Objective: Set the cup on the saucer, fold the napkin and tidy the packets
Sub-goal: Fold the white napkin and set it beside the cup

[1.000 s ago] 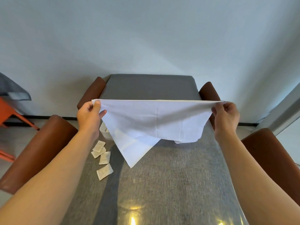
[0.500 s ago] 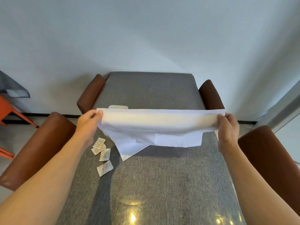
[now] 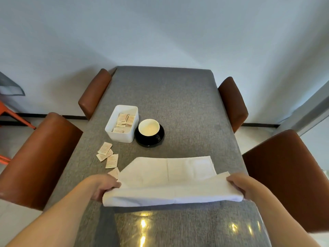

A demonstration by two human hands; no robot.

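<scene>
The white napkin [image 3: 170, 177] lies across the near middle of the grey table [image 3: 178, 104], its near edge lifted and doubled over. My left hand [image 3: 101, 188] grips that edge's left end and my right hand [image 3: 242, 186] grips its right end. Beyond it, a cream cup [image 3: 148, 127] sits on a black saucer [image 3: 156, 139]. A white box [image 3: 114, 134] to the left of the saucer holds several packets [image 3: 124, 122]. More loose packets [image 3: 106, 155] lie on the table in front of the box, one partly under the napkin's left corner.
Brown padded chairs stand along both sides: two on the left [image 3: 35, 157], [image 3: 94, 91] and two on the right [image 3: 288, 175], [image 3: 231, 102]. A pale wall closes off the far end. An orange frame [image 3: 5, 111] shows at the far left.
My hands brought the napkin down from held up in the air to the table near me. The cup, saucer and box that it hid are now in sight.
</scene>
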